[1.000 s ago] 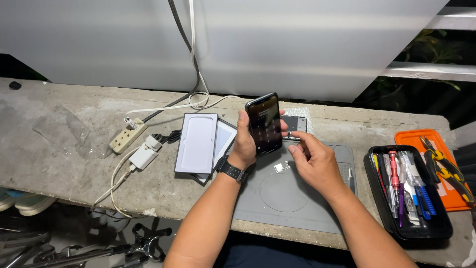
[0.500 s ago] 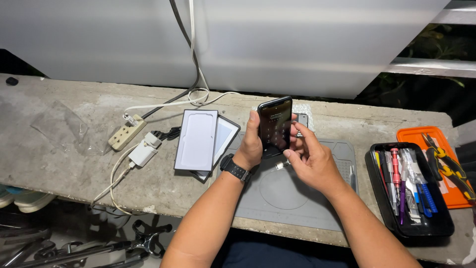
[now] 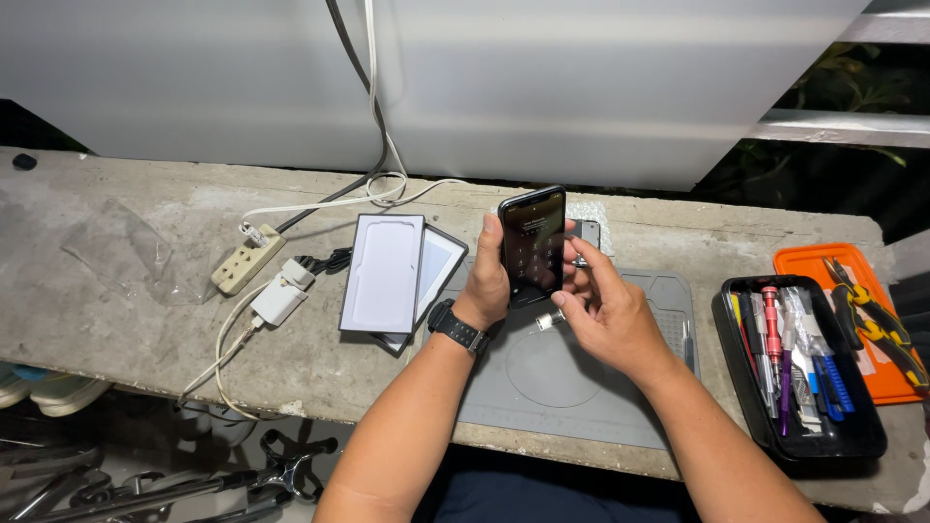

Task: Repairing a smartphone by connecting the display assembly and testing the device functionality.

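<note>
Head view: we hold a lit smartphone [image 3: 533, 247] upright over the grey work mat [image 3: 620, 387], mid-desk.

Our left hand [image 3: 487, 281] is closed around the phone's left edge, thumb on the frame, while our right hand [image 3: 605, 315] curls loosely at its right side, fingertips touching the lower screen edge; whether it pinches the small metal piece [image 3: 548, 321] just below, we cannot tell. To do this well, we judge it best to keep the left grip steady on the edges, off the glass, and work over the mat. Two white box lids [image 3: 387, 276] lie left on the desk [image 3: 107, 310]; a black tool tray [image 3: 741, 387] sits right.
</note>
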